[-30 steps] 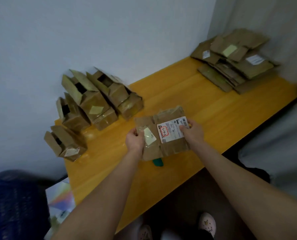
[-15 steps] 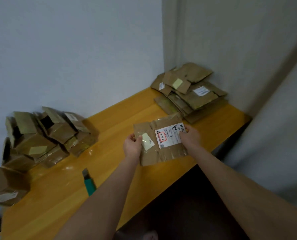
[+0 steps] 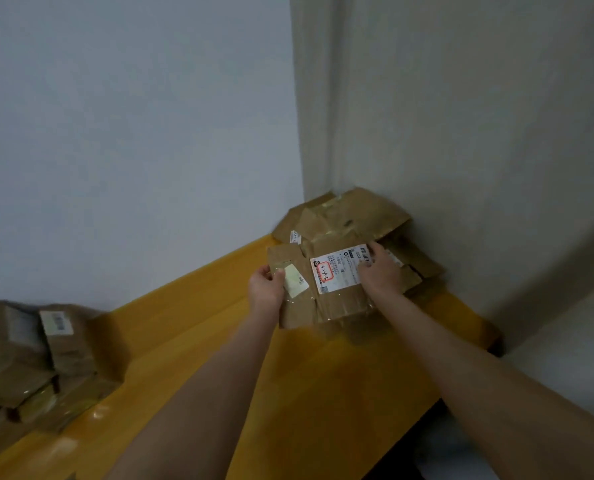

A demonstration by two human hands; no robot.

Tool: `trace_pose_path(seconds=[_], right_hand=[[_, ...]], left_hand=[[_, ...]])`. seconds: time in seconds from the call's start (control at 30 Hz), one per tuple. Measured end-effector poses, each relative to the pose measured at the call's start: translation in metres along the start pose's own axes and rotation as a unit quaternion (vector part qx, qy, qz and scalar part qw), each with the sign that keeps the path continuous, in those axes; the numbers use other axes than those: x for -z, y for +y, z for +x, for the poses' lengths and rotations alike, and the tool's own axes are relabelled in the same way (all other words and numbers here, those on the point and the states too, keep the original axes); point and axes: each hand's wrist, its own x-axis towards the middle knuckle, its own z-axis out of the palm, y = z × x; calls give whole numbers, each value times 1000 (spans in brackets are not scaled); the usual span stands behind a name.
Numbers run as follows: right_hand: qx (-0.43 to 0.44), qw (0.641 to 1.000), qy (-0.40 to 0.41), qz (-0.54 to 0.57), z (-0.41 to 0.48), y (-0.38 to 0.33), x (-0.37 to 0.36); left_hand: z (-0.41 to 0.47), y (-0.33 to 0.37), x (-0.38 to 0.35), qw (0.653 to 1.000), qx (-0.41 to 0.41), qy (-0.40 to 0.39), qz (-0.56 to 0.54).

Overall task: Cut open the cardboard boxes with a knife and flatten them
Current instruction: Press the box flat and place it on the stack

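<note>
Flattened box (image 3: 323,296) held low over the near edge of the corner pile (image 3: 354,213). Left hand (image 3: 266,289) pinches its left edge; right hand (image 3: 380,271) grips its right edge. Likely light, thin, floppy at creases; opposite edges suit.

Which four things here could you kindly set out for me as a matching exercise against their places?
Things:
1. labelled flattened box
2. pile of flattened boxes
3. unflattened boxes
4. right hand

Places:
a. left end of the table
b. on the barcode end of the white label
c. held up, with the left hand at its left edge
d. the table's far corner

Pairs: 1-c, 2-d, 3-a, 4-b.
</note>
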Motion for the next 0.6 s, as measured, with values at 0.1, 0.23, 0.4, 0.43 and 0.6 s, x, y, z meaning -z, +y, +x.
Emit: trace_pose_path(seconds=[0.1,0.23,0.4,0.43,0.6], right_hand=[[21,1000,4,-7,43,-17,6],[44,999,30,-14,106,-37,8],[59,997,27,-46,179,-51,3],[63,996,24,-55,191,-54,1],[137,965,-10,-224,230,-57,-7]], left_hand=[[27,28,-22,1000,-16,5,9],[54,61,-48,999,-7,-29,-18],[91,85,-82,998,28,-57,2],[99,89,-88,999,25,-45,4],[146,100,-122,999,20,28,13]])
